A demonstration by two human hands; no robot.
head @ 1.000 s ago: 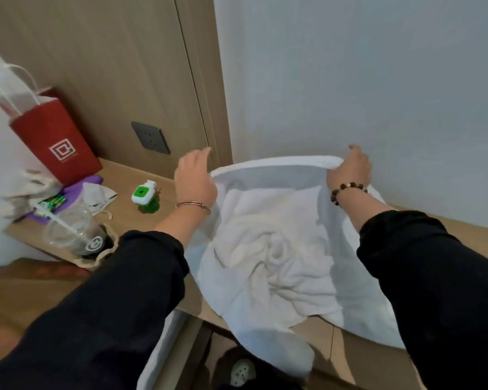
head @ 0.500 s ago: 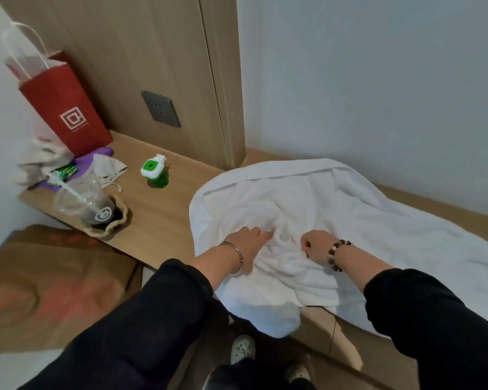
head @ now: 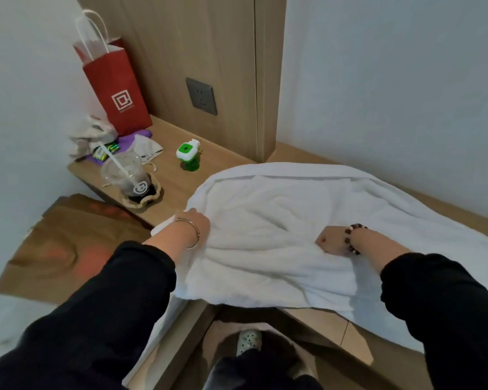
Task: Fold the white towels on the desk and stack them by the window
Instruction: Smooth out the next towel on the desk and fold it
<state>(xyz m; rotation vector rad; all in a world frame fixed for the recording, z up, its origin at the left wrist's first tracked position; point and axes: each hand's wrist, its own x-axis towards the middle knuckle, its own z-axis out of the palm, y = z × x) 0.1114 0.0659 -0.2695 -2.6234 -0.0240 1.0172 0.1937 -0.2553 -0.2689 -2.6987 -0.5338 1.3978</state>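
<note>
Smoothing white towel (head: pixel 279 209) on desk (head: pixel 169 178) | left hand (head: pixel 193 228) grips its left edge, right hand (head: pixel 328 243) pinches cloth mid-towel | hands, together moments ago, now apart; cloth between grips flatter, most lying beyond them | folding barely begun.

Your left hand (head: pixel 195 224) reaches forward, fingers curled round the towel (head: pixel 265 204) edge; your right hand (head: pixel 330 243) grips it too, fingers curled, wrist bent inward.
</note>
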